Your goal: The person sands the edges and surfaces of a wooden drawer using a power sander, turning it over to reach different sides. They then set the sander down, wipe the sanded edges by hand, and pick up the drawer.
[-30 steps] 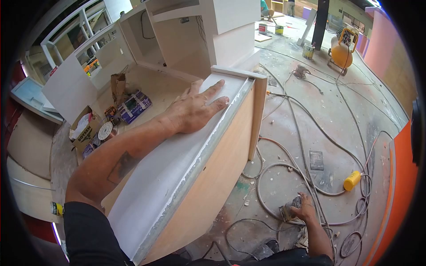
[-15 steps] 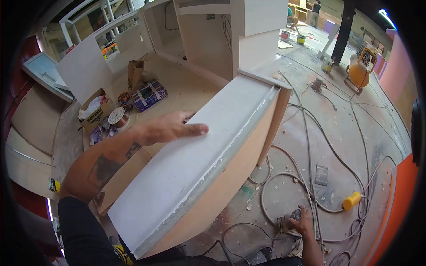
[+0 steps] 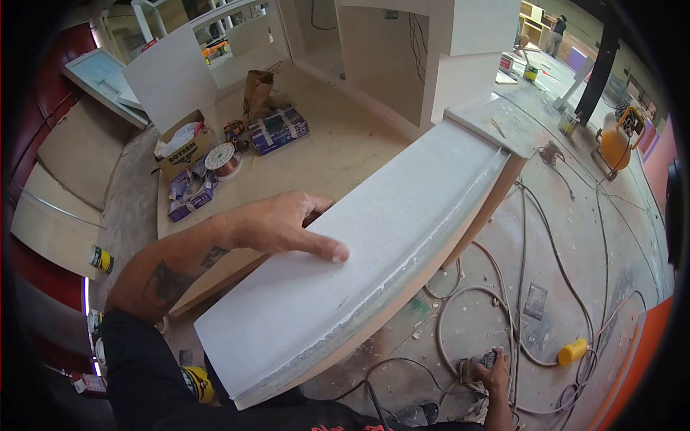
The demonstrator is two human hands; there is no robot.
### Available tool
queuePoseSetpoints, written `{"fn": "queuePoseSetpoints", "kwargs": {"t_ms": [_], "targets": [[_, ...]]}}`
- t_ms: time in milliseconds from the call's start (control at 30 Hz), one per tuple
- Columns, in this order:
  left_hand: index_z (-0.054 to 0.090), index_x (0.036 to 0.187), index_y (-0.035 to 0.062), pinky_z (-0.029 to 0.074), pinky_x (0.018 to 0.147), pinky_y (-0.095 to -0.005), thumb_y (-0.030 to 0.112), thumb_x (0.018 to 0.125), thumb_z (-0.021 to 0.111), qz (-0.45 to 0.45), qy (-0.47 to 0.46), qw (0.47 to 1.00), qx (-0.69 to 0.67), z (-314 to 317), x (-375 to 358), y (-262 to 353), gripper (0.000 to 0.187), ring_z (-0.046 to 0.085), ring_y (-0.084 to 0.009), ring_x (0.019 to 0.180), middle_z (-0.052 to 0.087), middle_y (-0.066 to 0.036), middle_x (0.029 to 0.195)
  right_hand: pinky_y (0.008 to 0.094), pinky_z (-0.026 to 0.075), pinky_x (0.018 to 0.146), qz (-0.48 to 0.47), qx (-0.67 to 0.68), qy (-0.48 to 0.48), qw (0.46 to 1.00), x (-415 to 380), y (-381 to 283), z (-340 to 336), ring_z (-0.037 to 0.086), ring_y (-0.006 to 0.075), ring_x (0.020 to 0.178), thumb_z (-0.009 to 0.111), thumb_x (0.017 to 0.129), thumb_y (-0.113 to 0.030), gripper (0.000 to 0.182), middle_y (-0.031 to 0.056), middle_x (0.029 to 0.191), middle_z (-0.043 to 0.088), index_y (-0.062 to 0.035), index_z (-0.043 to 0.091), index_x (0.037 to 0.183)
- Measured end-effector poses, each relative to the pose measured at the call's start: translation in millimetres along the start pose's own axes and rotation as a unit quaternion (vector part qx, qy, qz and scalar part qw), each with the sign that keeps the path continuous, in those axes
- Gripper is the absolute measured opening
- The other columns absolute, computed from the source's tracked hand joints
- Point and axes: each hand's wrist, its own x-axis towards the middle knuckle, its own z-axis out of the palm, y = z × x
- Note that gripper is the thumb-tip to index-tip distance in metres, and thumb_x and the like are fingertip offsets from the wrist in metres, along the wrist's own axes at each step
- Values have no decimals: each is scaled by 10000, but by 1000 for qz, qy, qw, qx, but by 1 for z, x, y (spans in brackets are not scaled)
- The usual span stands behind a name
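Note:
A long white panel (image 3: 359, 237) with a curved, filler-smeared front edge slants across the middle. My left hand (image 3: 287, 230) rests on its far edge, the thumb on the white top and the fingers over the back side, partly hidden. Low on the right, my right hand (image 3: 494, 372) is closed around a dusty dark tool (image 3: 474, 366), held above the floor and apart from the panel.
Cables and a hose (image 3: 444, 327) loop over the dusty floor on the right, by a yellow object (image 3: 573, 352). Behind stand white cabinets (image 3: 388, 61), a spool (image 3: 223, 159) and a box (image 3: 183, 147). An orange compressor (image 3: 618, 144) and people (image 3: 555, 36) are farther off.
The view has shifted, so the panel's far end appears farther right and its top shows wider. My left hand still rests on the panel, and my right hand still holds the tool.

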Motion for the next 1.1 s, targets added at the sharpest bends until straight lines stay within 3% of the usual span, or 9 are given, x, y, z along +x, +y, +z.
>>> {"fn": "queuePoseSetpoints", "kwargs": {"t_ms": [67, 167, 267, 467, 567, 667, 900, 1000, 1100], "targets": [[671, 1282, -62, 520, 937, -330, 535, 866, 817, -10, 41, 999, 11, 5, 7, 8, 743, 681, -210, 1046, 729, -182, 1138, 501, 504, 1017, 2, -3, 0, 1000, -1, -2, 1, 588, 465, 1208, 799, 717, -248, 727, 242, 1288, 554, -86, 539, 1377], [683, 1254, -29, 510, 881, -321, 528, 920, 763, 7, 67, 996, 63, 8, 20, 17, 654, 647, -152, 996, 724, -106, 1090, 502, 505, 1012, -27, -13, -3, 1000, -5, -6, -1, 587, 469, 1201, 804, 713, -245, 732, 237, 1281, 549, -87, 535, 1375], [721, 1204, -51, 526, 921, -331, 540, 912, 770, 44, 77, 995, 37, 7, 28, 17, 660, 696, -207, 996, 751, -154, 1071, 503, 505, 1011, -28, -7, -5, 1000, -7, -9, 0, 588, 467, 1196, 809, 710, -237, 736, 234, 1287, 539, -85, 528, 1372], [677, 1306, -28, 521, 960, -336, 548, 912, 771, 90, 6, 996, -14, -5, 29, -9, 703, 689, -215, 1065, 736, -158, 1189, 478, 490, 1058, -5, -3, -35, 999, -11, -25, -6, 566, 432, 1244, 818, 697, -235, 782, 216, 1322, 519, -56, 517, 1396], [583, 1409, -28, 523, 979, -347, 483, 887, 810, 41, -54, 998, 3, -12, 10, -11, 765, 680, -210, 1106, 731, -160, 1194, 479, 486, 1061, -48, 4, -23, 999, -5, -10, 5, 556, 435, 1252, 816, 695, -225, 779, 217, 1318, 514, -57, 516, 1395], [616, 1351, -27, 535, 962, -348, 478, 826, 870, -7, -106, 993, 52, -16, -17, -6, 771, 693, -217, 1070, 736, -147, 1170, 481, 487, 1057, -71, -5, -18, 997, 1, 2, 15, 555, 438, 1252, 819, 694, -212, 781, 214, 1318, 513, -59, 509, 1395], [729, 1205, -15, 549, 899, -353, 599, 798, 853, -32, 60, 997, 18, 14, -39, 2, 747, 723, -237, 1005, 763, -168, 1089, 493, 498, 1035, -48, -11, -34, 998, -5, -7, 15, 561, 445, 1244, 840, 686, -203, 790, 217, 1323, 515, -84, 502, 1390], [758, 1075, -9, 526, 812, -363, 604, 826, 819, 3, 117, 992, 49, 21, -39, 1, 664, 698, -199, 909, 760, -137, 938, 499, 505, 1021, -47, -18, -33, 998, -8, -12, 12, 568, 445, 1236, 843, 684, -206, 787, 215, 1328, 517, -95, 506, 1386], [768, 1035, -8, 520, 748, -372, 592, 840, 789, -13, 110, 985, 129, 18, -42, 14, 632, 693, -225, 797, 752, -140, 860, 503, 510, 1013, -39, -26, -29, 998, -8, -13, 11, 571, 442, 1236, 844, 685, -210, 785, 212, 1333, 518, -99, 508, 1385]]}}
